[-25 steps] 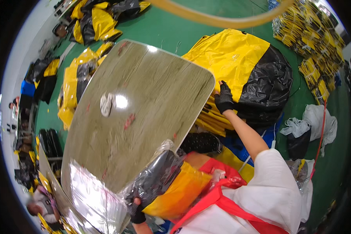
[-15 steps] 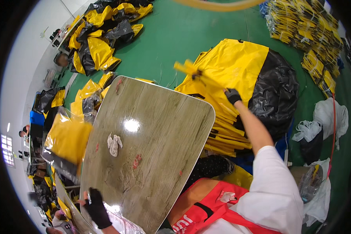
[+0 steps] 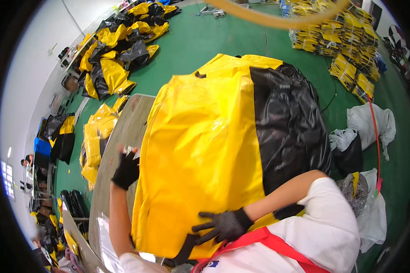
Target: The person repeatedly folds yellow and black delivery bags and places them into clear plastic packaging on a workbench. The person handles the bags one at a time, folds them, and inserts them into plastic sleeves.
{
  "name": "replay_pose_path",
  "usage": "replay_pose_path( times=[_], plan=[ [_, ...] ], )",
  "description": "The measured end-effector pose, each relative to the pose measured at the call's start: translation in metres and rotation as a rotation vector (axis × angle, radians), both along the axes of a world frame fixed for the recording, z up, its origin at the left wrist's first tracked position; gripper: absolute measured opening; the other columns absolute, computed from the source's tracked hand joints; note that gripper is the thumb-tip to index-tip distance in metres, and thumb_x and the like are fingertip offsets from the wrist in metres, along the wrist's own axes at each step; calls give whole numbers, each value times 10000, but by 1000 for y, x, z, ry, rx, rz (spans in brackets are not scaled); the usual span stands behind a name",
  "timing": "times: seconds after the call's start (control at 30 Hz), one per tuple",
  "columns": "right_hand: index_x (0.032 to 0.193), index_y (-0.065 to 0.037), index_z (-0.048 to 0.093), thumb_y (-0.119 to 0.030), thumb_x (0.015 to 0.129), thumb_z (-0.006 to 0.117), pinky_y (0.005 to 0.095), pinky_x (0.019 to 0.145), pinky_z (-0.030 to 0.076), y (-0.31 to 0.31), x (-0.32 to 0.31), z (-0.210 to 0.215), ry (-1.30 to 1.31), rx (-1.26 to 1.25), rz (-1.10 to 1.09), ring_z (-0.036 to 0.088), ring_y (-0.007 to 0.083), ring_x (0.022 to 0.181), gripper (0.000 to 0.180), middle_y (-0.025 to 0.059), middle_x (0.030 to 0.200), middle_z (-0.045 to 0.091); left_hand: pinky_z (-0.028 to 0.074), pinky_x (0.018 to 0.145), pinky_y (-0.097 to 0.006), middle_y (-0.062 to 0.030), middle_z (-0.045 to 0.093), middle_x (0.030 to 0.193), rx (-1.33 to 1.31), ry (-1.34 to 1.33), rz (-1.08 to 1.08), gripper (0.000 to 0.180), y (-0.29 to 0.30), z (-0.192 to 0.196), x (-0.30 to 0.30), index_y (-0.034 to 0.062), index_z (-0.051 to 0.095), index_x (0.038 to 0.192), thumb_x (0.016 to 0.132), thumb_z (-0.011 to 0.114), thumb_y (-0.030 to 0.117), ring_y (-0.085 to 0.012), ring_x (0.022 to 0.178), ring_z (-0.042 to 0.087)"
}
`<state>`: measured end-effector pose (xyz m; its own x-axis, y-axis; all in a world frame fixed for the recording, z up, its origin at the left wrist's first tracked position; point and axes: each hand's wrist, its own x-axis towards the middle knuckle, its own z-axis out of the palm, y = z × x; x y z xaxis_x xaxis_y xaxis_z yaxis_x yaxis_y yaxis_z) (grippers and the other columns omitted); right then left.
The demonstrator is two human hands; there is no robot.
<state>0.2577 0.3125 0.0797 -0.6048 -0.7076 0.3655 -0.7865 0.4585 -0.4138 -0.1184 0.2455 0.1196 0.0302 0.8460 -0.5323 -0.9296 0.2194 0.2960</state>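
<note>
A large yellow and black plastic-like sheet or bag [image 3: 200,150] lies spread across the wood-patterned table [image 3: 118,136] and hides much of it. My right hand [image 3: 223,224], in a dark glove, rests flat with fingers spread on its near yellow part, beside a short black strap [image 3: 185,248]. At the sheet's left edge is my left hand [image 3: 126,169], in a black glove with bare fingertips, its fingers apart over the tabletop. Something whitish shows just behind those fingertips, mostly hidden.
Loose yellow and black sheets [image 3: 109,68] are heaped at the far left. Tied yellow bundles [image 3: 346,41] stand at the far right. White plastic sacks [image 3: 371,123] and a red cord [image 3: 376,141] lie on the right of the green floor [image 3: 205,41]. Yellow packages [image 3: 95,136] sit left of the table.
A yellow and black sheet has come from the pile onto the table. My right hand has drawn back toward me; my left has moved up. The clear-wrapped package left of the table has gone.
</note>
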Motion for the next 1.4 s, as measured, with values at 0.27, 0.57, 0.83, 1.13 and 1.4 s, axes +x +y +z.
replay_pose_path(
  times=[0.27,0.57,0.83,1.13,1.4],
  plan=[
    [1360,-208,320,-284,843,444,656,1005,162,-161,-23,-67,-9,-117,308,256,361,1314,537,180,1365,349,449,750,-270,-66,630,979,-293,1394,-76,469,-47,-41,55,0,587,1062,724,751,281,-148,831,579],
    [1112,-75,571,-343,697,681,372,958,360,126,-91,-2,-291,151,-1113,460,310,1138,506,149,1237,502,442,842,-351,-177,606,1064,-820,2056,599,378,-344,22,84,-53,544,1102,859,601,232,-285,952,571],
    [1033,-22,582,-303,793,642,404,842,448,226,-80,-41,15,-292,-1520,572,357,950,374,205,1029,595,482,752,-329,-76,627,964,-746,1426,556,400,-542,-95,93,-8,579,1093,796,658,248,-234,864,606],
    [1001,-41,615,-392,884,416,432,804,458,172,-176,11,-302,362,-1381,597,373,889,421,215,930,629,467,719,-311,-84,629,963,-1020,1205,843,417,-497,-117,35,22,562,1105,783,665,267,-216,785,583],
    [1252,-82,479,-309,804,539,437,879,431,261,-200,13,-436,526,-1555,559,365,1012,506,222,1101,577,462,796,-369,-183,627,1004,-1613,1866,706,485,-486,-130,24,-13,479,1189,814,606,267,-323,924,596]
  ],
)
